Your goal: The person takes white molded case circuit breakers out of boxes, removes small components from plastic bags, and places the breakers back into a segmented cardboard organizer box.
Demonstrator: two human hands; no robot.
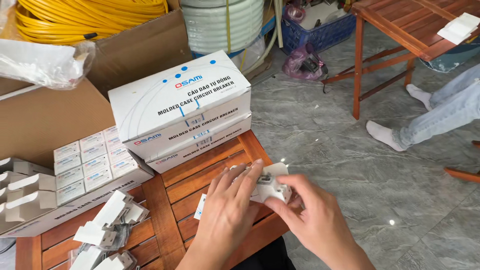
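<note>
Both hands grasp one small white device (271,186) over the corner of the slatted wooden table (200,175). The left hand (227,210) lies palm down, fingers extended across the device's top; the right hand (312,217) pinches its lower edge. Device orientation cannot be told. Left of the device, an open carton (75,200) holds rows of small white boxes (92,160); behind it stand stacked white cartons (180,107).

A slatted wooden table (210,172) carries stacked white boxes (182,107) and loose white parts (112,220).
</note>
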